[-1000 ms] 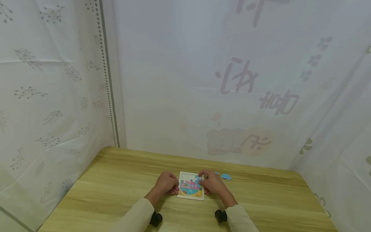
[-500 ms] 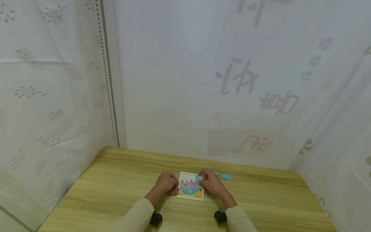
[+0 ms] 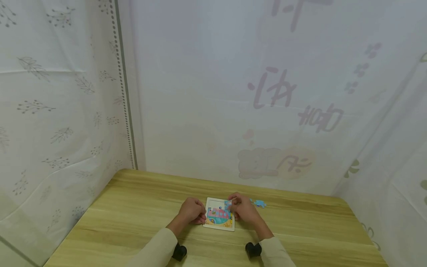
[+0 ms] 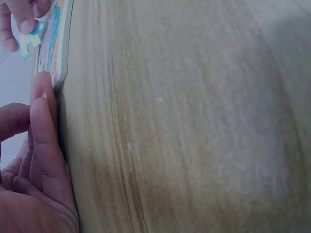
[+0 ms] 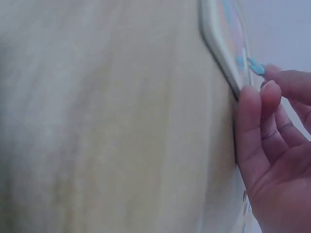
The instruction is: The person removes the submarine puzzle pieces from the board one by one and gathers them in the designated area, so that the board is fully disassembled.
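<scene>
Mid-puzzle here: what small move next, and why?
Probably lower the blue piece flat into the puzzle tray: the right hand pinches it at a tilt, part of the tray's far end is bare, and the left hand touches the tray's edge, which may steady it.

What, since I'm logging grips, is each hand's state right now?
Left hand: open, fingertips at the edge of the puzzle frame.
Right hand: closed, holding a blue puzzle piece.

A curtained booth (image 3: pixel 397 155) around you — leaf-print cloth (image 3: pixel 66 122) at your left, lettered cloth (image 3: pixel 200 96) ahead, wood-grain tabletop (image 3: pixel 140 200) below.
</scene>
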The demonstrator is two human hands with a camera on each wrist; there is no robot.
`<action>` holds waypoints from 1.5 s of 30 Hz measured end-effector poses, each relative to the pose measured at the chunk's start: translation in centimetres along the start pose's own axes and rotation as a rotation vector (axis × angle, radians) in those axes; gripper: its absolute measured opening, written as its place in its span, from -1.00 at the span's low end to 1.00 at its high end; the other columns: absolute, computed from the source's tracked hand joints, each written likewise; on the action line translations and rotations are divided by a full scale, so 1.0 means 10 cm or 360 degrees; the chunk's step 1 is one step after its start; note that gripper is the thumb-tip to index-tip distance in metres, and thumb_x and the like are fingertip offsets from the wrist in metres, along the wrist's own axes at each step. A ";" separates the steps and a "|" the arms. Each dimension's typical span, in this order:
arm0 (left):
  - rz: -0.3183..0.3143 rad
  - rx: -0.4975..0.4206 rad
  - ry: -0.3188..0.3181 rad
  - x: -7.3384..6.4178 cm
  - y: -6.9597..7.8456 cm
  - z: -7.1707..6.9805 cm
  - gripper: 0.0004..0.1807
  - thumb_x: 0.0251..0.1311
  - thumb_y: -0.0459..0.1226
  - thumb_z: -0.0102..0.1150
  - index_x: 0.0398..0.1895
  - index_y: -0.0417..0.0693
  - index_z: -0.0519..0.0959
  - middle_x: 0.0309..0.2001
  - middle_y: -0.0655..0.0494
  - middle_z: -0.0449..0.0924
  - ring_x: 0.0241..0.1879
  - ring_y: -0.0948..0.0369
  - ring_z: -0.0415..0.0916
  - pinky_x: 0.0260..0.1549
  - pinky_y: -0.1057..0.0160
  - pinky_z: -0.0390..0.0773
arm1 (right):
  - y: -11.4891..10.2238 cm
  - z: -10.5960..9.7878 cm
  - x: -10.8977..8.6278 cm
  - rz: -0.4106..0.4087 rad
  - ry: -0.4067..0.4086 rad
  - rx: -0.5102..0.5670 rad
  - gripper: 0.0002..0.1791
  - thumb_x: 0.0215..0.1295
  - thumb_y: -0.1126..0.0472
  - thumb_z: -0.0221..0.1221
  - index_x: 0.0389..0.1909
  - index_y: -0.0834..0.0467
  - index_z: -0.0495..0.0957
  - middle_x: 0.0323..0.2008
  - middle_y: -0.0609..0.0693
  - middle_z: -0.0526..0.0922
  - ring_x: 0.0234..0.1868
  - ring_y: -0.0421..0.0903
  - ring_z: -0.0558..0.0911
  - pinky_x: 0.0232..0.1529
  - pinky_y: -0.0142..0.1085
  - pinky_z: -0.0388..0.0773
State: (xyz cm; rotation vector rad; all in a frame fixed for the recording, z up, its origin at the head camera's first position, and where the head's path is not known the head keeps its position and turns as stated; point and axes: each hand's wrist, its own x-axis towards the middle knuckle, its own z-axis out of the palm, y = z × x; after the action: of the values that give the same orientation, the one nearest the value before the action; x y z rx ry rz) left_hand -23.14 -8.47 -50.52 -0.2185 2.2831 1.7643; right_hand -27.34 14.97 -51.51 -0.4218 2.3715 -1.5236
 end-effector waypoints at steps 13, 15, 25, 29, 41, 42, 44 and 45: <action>-0.0020 0.0003 -0.0003 0.06 -0.04 0.00 -0.95 0.10 -0.48 0.12 -0.43 -0.28 0.57 -0.67 0.00 0.62 -0.74 0.25 0.57 -0.72 0.37 0.57 | 0.05 -0.45 -0.11 0.0149 0.0225 0.0226 -0.55 0.35 0.34 0.12 0.22 0.38 0.39 -0.33 0.10 0.55 -0.54 -0.13 0.46 -0.50 -0.27 0.60; -0.0020 0.0007 -0.0002 0.06 -0.04 0.00 -0.95 0.10 -0.48 0.12 -0.43 -0.27 0.57 -0.68 0.01 0.62 -0.74 0.26 0.57 -0.72 0.38 0.56 | 0.09 -0.56 -0.14 0.0170 0.0269 0.0204 -0.55 0.35 0.34 0.13 0.23 0.37 0.40 -0.34 0.11 0.55 -0.53 -0.13 0.47 -0.49 -0.26 0.61; -0.0027 -0.0008 -0.0007 0.08 -0.06 0.00 -0.95 0.08 -0.49 0.13 -0.46 -0.25 0.57 -0.69 0.02 0.61 -0.74 0.24 0.58 -0.72 0.37 0.56 | 0.33 -1.02 -0.34 0.0288 0.0435 0.0134 -0.51 0.38 0.30 0.12 0.28 0.38 0.37 -0.48 0.05 0.50 -0.54 -0.14 0.47 -0.50 -0.28 0.60; -0.0027 -0.0014 -0.0012 0.08 -0.05 0.01 -0.95 0.08 -0.49 0.13 -0.45 -0.26 0.57 -0.69 0.01 0.62 -0.74 0.24 0.58 -0.72 0.38 0.56 | 0.38 -1.12 -0.42 0.0340 0.0525 0.0124 -0.53 0.38 0.33 0.11 0.27 0.39 0.38 -0.51 0.04 0.50 -0.54 -0.16 0.47 -0.49 -0.28 0.62; -0.0044 -0.0017 -0.0011 0.07 -0.05 0.01 -0.95 0.08 -0.49 0.13 -0.45 -0.25 0.57 -0.68 0.00 0.63 -0.73 0.24 0.59 -0.72 0.37 0.57 | 0.53 -1.19 -0.46 0.0463 0.0615 0.0065 -0.58 0.34 0.37 0.12 0.20 0.38 0.45 -0.50 0.04 0.58 -0.56 -0.16 0.50 -0.54 -0.31 0.60; -0.0044 -0.0017 -0.0011 0.07 -0.05 0.01 -0.95 0.09 -0.49 0.13 -0.44 -0.26 0.57 -0.67 -0.01 0.63 -0.73 0.24 0.59 -0.72 0.37 0.56 | 0.54 -1.19 -0.46 0.0458 0.0606 0.0039 -0.58 0.35 0.36 0.11 0.21 0.37 0.45 -0.49 0.05 0.58 -0.56 -0.16 0.49 -0.55 -0.31 0.59; -0.0043 -0.0020 -0.0013 0.07 -0.04 0.01 -0.96 0.09 -0.49 0.13 -0.44 -0.27 0.58 -0.67 -0.02 0.63 -0.72 0.23 0.60 -0.73 0.37 0.56 | 0.56 -1.19 -0.45 0.0445 0.0601 -0.0005 -0.59 0.34 0.36 0.12 0.20 0.36 0.46 -0.51 0.05 0.56 -0.57 -0.15 0.49 -0.56 -0.32 0.58; -0.0041 -0.0019 -0.0014 0.07 -0.04 0.01 -0.96 0.09 -0.49 0.13 -0.43 -0.27 0.58 -0.66 -0.02 0.63 -0.72 0.23 0.60 -0.73 0.38 0.56 | 0.56 -1.19 -0.45 0.0439 0.0601 -0.0026 -0.59 0.34 0.36 0.12 0.20 0.34 0.47 -0.53 0.05 0.55 -0.58 -0.14 0.48 -0.58 -0.32 0.57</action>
State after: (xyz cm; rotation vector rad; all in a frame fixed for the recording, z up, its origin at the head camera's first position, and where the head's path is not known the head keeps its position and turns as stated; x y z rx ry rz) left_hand -23.66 -8.50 -51.13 -0.2407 2.2538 1.7635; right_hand -28.46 28.84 -51.51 0.2055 2.5823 -1.5612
